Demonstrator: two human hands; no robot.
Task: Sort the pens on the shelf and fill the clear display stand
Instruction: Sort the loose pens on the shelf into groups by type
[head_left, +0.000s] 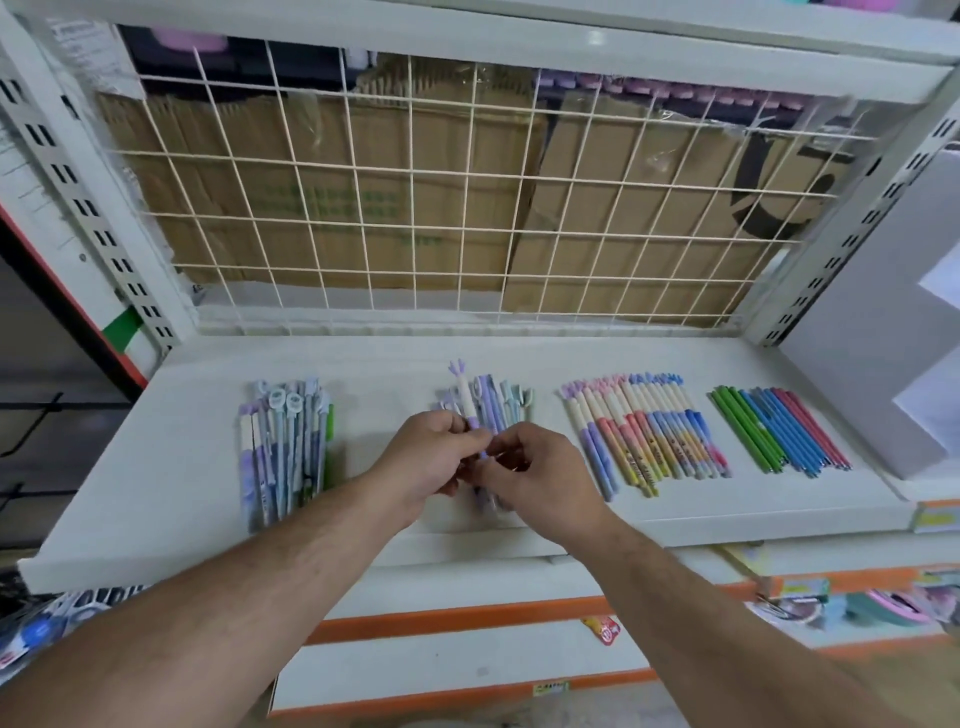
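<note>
Four separate groups of pens lay side by side on the white shelf (166, 467), well apart from one another. The left group (283, 447) was a tight bundle of blue, grey and lilac pens with ring-shaped tops and one green pen at its right edge. They overlapped too much to count. The middle group (498, 405) held lilac and pale blue pens and was partly hidden behind the two hands. The pastel group (644, 431) was fanned out flat, its cream barrels shading into lilac, pink, yellow and blue. It held roughly twenty pens, though I could not fix the number. The thin group (779, 431) lay furthest right, sorted into green, then blue, then pink. Its sticks were too fine to count.

One pen was held above the middle group. This lilac-topped pen (466, 402) had a forked top that pointed away from the person. The left hand (431, 457) pinched its barrel between the thumb and curled fingers. The right hand (540, 473) had its fingers curled too, with the fingertips meeting at the pen's lower end.

Behind the shelf stood a wire grid (467, 208), and behind that two brown cardboard boxes (322, 208), whose contents were not visible.
</note>
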